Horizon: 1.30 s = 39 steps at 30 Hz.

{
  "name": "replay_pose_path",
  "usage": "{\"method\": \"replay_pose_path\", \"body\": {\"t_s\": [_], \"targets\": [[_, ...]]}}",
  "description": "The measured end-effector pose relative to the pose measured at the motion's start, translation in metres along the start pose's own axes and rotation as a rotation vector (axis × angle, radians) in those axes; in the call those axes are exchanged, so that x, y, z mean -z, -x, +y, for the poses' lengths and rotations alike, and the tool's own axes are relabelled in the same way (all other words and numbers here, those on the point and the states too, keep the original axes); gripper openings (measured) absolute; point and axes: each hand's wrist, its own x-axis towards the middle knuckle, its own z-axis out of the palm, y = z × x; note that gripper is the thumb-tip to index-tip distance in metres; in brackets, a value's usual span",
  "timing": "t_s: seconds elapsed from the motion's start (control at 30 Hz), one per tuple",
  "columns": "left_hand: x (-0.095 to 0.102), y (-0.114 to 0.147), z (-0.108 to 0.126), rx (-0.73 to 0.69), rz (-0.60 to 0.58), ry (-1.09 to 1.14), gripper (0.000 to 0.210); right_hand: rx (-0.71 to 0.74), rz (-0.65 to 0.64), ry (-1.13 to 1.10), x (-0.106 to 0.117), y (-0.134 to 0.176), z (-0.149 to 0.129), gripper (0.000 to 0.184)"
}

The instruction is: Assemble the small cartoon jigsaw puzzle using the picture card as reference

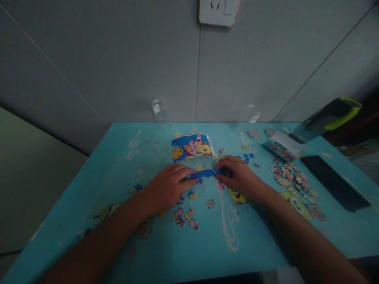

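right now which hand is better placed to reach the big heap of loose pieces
Likely the right hand: it is nearer the heap, while the left hand is farther away. Both hold the blue puzzle strip, so the right would release first.

A single view, worn on the head, looks from above the near edge of the table [183,258], facing forward and down across the top to the wall [133,59] behind the far edge. It sits close enough that both forearms [112,232] run in large from the bottom of the frame, yet takes in most of the far edge and its left corner. The left hand [167,185] and right hand [238,173] fall just below the frame's middle. The wall socket [219,12] is cut by the top.
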Motion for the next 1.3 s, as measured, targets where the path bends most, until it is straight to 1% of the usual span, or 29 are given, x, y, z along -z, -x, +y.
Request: {"method": "replay_pose_path", "body": {"t_s": [0.1, 0.3, 0.4, 0.63, 0.93, 1.17, 1.3], "targets": [[0.0012, -0.0003, 0.0012, 0.012, -0.024, 0.000, 0.057, -0.007, 0.009, 0.019, -0.0001, 0.0005, -0.0009, 0.018], [0.0022, -0.0034, 0.0033, 0.015, 0.009, 0.010, 0.048, -0.008, 0.007, 0.040, 0.0000, 0.0018, -0.0016, 0.018], [0.0002, -0.0032, 0.0028, 0.006, 0.018, 0.011, 0.049, -0.006, 0.009, 0.045, 0.0000, 0.0022, -0.0011, 0.019], [0.0000, -0.0030, 0.0034, 0.012, -0.001, 0.018, 0.051, -0.015, 0.012, 0.058, 0.0020, 0.0032, -0.0031, 0.018], [0.0014, -0.0039, 0.0058, 0.016, 0.035, 0.027, 0.044, -0.009, -0.001, 0.071, 0.0002, 0.0034, 0.0023, 0.021], [0.0003, -0.0033, 0.0051, 0.021, 0.011, 0.001, 0.046, -0.015, -0.017, 0.053, 0.0049, 0.0039, -0.0009, 0.024], [0.0002, -0.0027, 0.0044, 0.015, 0.005, 0.007, 0.046, -0.023, 0.037, 0.063, 0.0097, 0.0046, 0.0010, 0.023]]}}
